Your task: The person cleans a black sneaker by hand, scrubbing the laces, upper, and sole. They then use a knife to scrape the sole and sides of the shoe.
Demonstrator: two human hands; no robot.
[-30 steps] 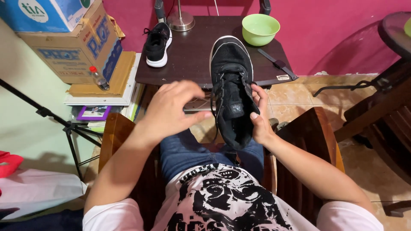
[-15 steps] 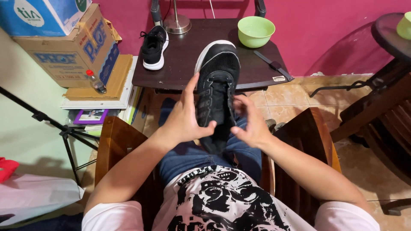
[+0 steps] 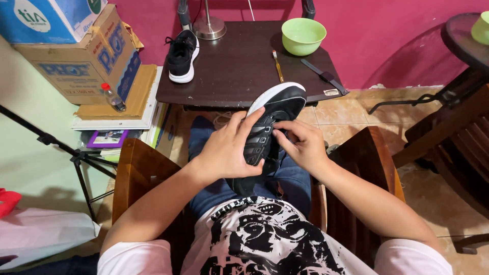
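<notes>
While both hands grip one shoe (image 3: 270,127) | second shoe (image 3: 182,55) | one bowl (image 3: 303,35)

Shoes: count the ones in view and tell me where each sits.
2. One black shoe with a white sole is on the person's lap, held between the left hand and right hand. The second shoe lies on the dark table, left side.

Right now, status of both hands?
Left hand: fingers spread, gripping the black shoe from its side.
Right hand: fingertips curled onto the shoe's lace area; a pinch cannot be told.
</notes>
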